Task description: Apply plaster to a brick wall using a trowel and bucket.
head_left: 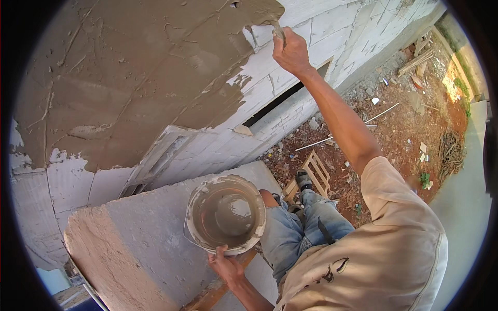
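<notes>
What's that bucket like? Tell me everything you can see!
The bucket is round, its open top facing up, with grey-brown smears crusted around it. Inside is a wet, shiny brown mix. A thin wire handle hangs at its left. The left hand grips the near edge. It's over the grey slab; whether it rests there is hidden.

Single head-worn fisheye view — steeply downward, close over the bucket (195, 217), wall (259, 80) across the upper left.

Outdoor building site, with a partly plastered block wall (181, 98) and debris-strewn red earth (397, 136).
</notes>
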The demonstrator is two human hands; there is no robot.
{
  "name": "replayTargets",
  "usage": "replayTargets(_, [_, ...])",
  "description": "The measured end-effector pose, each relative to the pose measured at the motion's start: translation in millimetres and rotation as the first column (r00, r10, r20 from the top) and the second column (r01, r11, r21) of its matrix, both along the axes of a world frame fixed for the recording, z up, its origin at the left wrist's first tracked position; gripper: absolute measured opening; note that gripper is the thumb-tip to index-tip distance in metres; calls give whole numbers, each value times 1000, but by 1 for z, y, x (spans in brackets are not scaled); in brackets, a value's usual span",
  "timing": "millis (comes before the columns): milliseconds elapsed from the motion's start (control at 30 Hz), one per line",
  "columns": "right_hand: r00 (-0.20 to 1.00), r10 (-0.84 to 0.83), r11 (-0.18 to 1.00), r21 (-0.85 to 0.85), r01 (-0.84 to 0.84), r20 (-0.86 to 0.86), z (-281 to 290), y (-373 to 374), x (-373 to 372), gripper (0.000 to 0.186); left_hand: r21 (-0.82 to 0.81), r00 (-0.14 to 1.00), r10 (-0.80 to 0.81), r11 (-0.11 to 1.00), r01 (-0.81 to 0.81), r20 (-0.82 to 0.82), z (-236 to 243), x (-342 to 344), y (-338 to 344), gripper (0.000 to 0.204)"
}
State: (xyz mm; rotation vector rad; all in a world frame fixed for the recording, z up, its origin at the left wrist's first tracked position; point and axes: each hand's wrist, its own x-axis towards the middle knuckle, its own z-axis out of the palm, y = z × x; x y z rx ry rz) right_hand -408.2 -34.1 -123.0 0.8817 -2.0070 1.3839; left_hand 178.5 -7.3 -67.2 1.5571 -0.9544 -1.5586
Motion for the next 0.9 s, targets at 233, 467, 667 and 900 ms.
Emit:
replayTargets(233, [939,212,964,-217,-155,271,-43,-52,70,27,39,998,55,998,-56,16,2,-20,-4,17])
replayTargets(467, [644,381,839,-540,60,664,-76,-37,80,29,29,999,-6,1000,4,50,-3,-15,-3,22])
replayTargets(667, [358,709,669,-739,-72,607,-51,-84,131,28,67,999,-33,997,31,30,-8,-13,-3,21])
replayTargets(900, [556,111,934,104,-341,824,-190,58,193,37,49,992,-67,997,62,111,-19,-9,-6,19])
